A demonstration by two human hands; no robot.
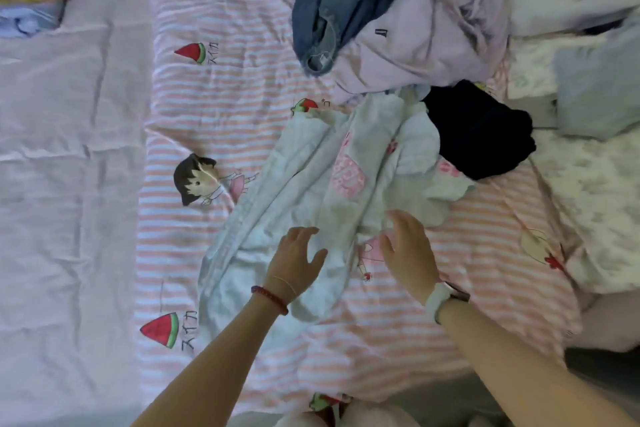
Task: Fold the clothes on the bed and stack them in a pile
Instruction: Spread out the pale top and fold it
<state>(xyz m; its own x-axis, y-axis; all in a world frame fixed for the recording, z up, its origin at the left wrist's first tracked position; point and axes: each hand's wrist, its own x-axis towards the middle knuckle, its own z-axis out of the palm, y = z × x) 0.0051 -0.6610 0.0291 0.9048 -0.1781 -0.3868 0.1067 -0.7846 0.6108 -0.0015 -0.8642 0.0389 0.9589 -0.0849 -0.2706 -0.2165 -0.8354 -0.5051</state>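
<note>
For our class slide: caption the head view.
Both hands, left hand and right hand, open over a crumpled pale garment on the striped bedsheet.

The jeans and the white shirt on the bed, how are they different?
The jeans are dark blue; the white shirt is pale with pink pictures. The jeans lie bunched at the far end, partly on a lilac garment; the shirt lies stretched out nearer the person. Both hands, the left hand and the right hand, are open over the shirt; neither is near the jeans. Both garments are crumpled and unfolded.
</note>
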